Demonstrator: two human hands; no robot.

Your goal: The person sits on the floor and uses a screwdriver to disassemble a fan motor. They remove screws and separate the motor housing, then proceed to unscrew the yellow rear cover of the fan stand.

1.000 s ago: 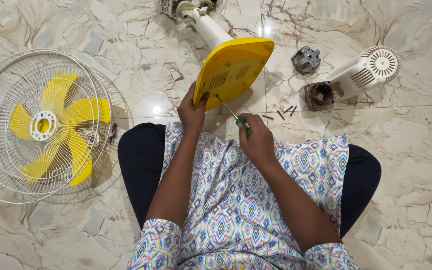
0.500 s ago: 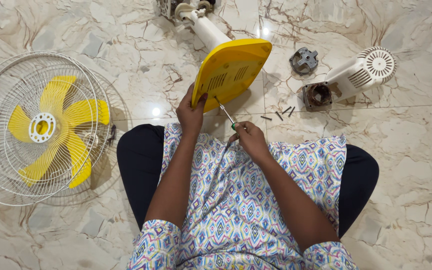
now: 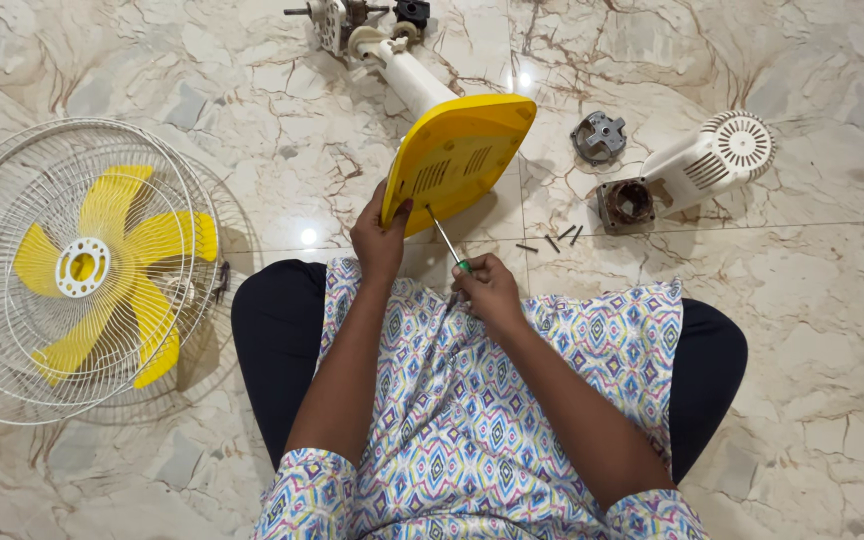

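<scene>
Fan base under screwdriver on marble floor

Marble floor (image 3: 802, 400), glossy and veined, bore all the parts. Round white wire cage with yellow plastic blades (image 3: 82, 270) lay flat, well apart. Yellow vented plastic fan base (image 3: 457, 160) stood tilted, underside facing the person. Left hand (image 3: 380, 240) clasped its lower edge, steadying it. Right hand (image 3: 490, 292) was closed around a slim green-handled screwdriver (image 3: 447, 242), tip against the base. Small dark screws (image 3: 552, 242) lay loose nearby.
</scene>
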